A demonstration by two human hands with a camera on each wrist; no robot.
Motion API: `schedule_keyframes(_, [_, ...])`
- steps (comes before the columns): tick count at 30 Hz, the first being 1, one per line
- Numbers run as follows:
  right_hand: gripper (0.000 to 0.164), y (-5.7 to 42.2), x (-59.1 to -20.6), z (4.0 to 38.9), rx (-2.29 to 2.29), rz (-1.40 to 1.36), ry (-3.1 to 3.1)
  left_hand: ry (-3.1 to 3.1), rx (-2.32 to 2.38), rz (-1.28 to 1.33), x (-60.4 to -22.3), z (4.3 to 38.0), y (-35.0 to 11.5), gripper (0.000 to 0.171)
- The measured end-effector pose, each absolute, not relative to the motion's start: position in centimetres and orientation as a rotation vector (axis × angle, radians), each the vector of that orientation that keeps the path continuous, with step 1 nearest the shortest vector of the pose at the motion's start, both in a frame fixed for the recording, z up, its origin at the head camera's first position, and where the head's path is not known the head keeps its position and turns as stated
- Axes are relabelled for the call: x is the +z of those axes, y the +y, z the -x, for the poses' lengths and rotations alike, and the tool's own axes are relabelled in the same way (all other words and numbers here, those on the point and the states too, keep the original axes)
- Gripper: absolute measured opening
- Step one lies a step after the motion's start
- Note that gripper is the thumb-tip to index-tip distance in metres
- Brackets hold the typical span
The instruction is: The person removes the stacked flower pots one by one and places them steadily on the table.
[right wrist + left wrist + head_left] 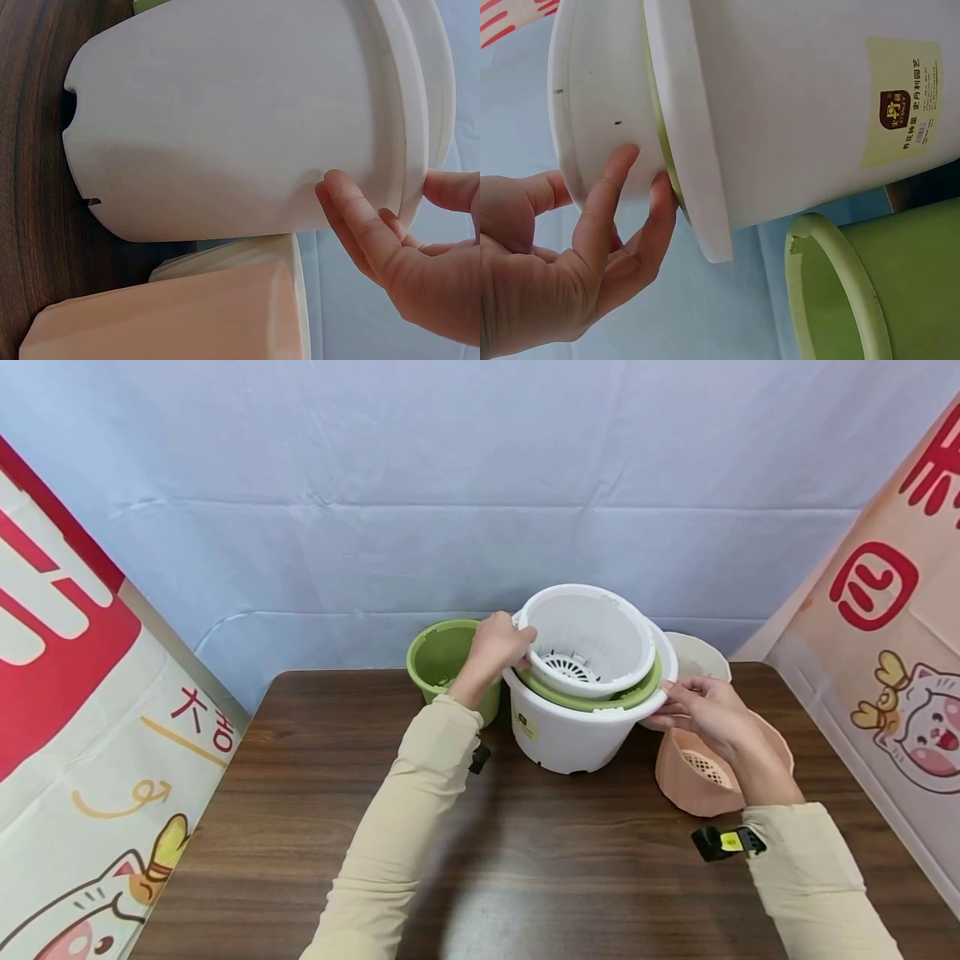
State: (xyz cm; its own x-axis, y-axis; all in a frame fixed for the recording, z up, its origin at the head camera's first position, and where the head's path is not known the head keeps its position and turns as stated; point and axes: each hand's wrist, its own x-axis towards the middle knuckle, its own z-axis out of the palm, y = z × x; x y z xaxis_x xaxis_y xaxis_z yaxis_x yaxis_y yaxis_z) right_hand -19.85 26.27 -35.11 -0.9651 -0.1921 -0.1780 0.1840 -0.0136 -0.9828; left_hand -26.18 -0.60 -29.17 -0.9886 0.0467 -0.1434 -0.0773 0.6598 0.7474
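Observation:
A large white plant pot (pixel 570 739) stands upright near the back of the table. Nested in it are a green pot (pixel 637 693), showing mostly as a rim, and a smaller white pot (pixel 600 622) with a slotted bottom, tilted and raised above the others. My left hand (pixel 497 647) pinches the small white pot's rim, thumb inside and fingers against its outer wall (pixel 611 105). On the other side, my right hand (pixel 708 710) grips the big pot's rim, with fingers under the lip along its side (pixel 225 112).
Left of the stack stands another green pot (pixel 442 652), partly behind my left wrist. At right are a peach pot (pixel 678 777) with a perforated bottom and a cream pot (pixel 701 656) behind it. A pale cloth (pixel 360 552) hangs behind the dark wooden table (pixel 315 793).

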Motion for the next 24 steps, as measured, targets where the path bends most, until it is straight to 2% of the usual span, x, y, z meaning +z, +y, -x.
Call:
schedule_keyframes(4, [0.018, 26.3, -35.1, 19.8, -2.081, 0.013, 1.986, 2.682, 1.311, 0.037, -29.0, 26.0, -0.7, 0.025])
schedule_keyframes(9, [0.017, 26.3, -35.2, 19.8, -2.1, 0.019, 1.974, 2.632, 1.409, 0.035, -28.4, 25.6, -1.1, 0.019])
schedule_keyframes(16, [0.016, 26.2, -35.2, 19.8, -2.114, 0.019, 1.97, 2.62, 1.499, -0.002, -27.4, 25.0, -1.5, 0.036])
schedule_keyframes(24, [0.017, 26.4, -35.3, 19.9, -2.126, 0.017, 1.957, 2.645, 1.563, -0.027, -26.2, 24.5, -1.5, 0.033])
